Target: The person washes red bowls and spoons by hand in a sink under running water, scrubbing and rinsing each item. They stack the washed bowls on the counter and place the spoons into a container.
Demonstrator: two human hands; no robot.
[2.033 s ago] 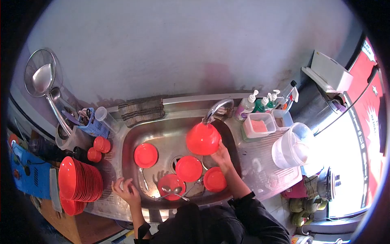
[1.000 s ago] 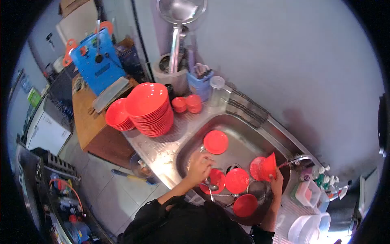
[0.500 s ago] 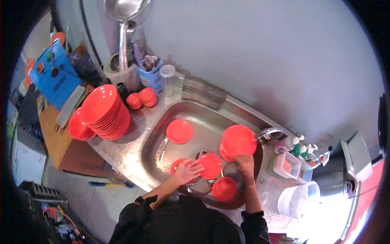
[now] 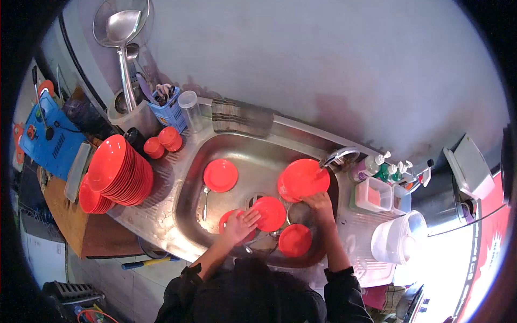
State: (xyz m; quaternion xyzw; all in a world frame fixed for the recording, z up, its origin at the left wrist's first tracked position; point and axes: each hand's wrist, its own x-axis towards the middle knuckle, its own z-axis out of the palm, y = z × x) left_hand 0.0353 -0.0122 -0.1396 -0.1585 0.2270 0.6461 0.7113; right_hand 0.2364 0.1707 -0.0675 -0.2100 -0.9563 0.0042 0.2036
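My right hand (image 4: 319, 205) grips the near rim of a large red plate (image 4: 306, 178), tilted beneath the tap (image 4: 340, 155) on the sink's right side. Another red piece shows under its left edge. Fingers stretched out, my left hand (image 4: 240, 226) is open over the near part of the sink (image 4: 186, 177). It partly covers one red dish and overlaps the edge of a red plate (image 4: 269, 213) in this view. Around them in the basin lie a small red dish (image 4: 294, 240), a red plate (image 4: 221, 175) and a spoon (image 4: 205, 204).
Tall stacks of red bowls (image 4: 121, 172) stand on the left drainboard, near small red cups (image 4: 170, 138) and a blue utensil basket (image 4: 166, 113). A striped cloth (image 4: 242, 117) hangs at the back rim. Soap bottles (image 4: 369, 167) and a white tub (image 4: 398, 237) stand on the right.
The view has shifted, so the counter items sit further left. My right hand and the large plate have moved closer under the tap. My left hand stays outstretched over the near dishes.
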